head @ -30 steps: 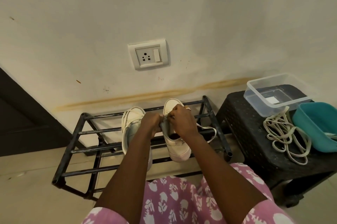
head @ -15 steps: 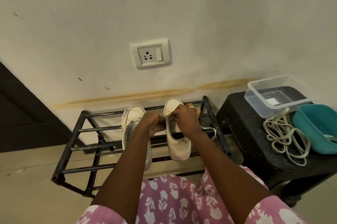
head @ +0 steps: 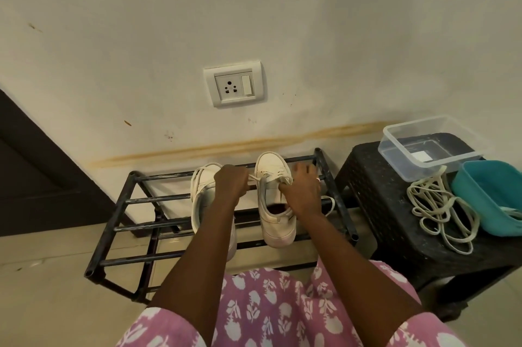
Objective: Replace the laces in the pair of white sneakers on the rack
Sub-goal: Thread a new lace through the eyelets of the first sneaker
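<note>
Two white sneakers stand side by side on the black metal rack (head: 141, 199), toes toward the wall. My left hand (head: 230, 185) lies over the left sneaker (head: 202, 194) and grips one end of the white lace (head: 255, 178) that runs from the right sneaker (head: 272, 197). My right hand (head: 302, 194) sits on the right side of that sneaker and pinches the other lace end near the upper eyelets. The lace is stretched between both hands. A loose loop of lace (head: 330, 204) hangs by the rack's right bars.
A black plastic stool (head: 375, 205) stands right of the rack. On it lie a clear plastic box (head: 423, 146), a teal tub (head: 488, 197) and a heap of white laces (head: 437, 208). A wall socket (head: 234, 84) is above the rack. Tiled floor lies to the left.
My hands were close together over the right sneaker's tongue. They have moved apart, the left one leftward, and the lace is now drawn out between them.
</note>
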